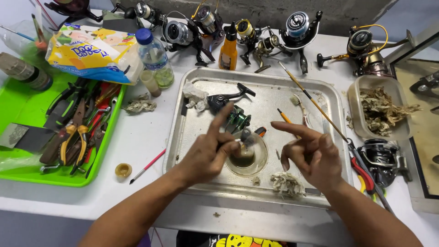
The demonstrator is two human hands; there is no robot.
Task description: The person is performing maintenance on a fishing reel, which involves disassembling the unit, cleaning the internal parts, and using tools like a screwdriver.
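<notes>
**Small reel part held over a glass dish on a metal tray**

A white counter is seen from above, with a dented metal tray at its middle. Near the front of the tray stands a small round glass dish holding a little dark liquid.

The left hand is held over the left rim of the dish. Its index finger points up and away, while thumb and other fingers are pinched around a small dark metal part just above the liquid. The right hand hovers to the right of the dish with fingers loosely spread and holds nothing.

Just beyond the dish, a partly stripped fishing reel lies on the tray, with a crumpled tissue to its left. A soiled wad of paper sits near the front edge, and a thin paintbrush crosses the tray's right side.

A green tray of pliers and hand tools lies at the left, a row of fishing reels along the far edge, and a plastic tub of used paper at the right.

The step in hand appears to be the rinsing of a removed part in the dish. The next move would call for a steady pinch so that the small, probably slippery piece is not dropped, and a tissue within reach of the free hand.
</notes>
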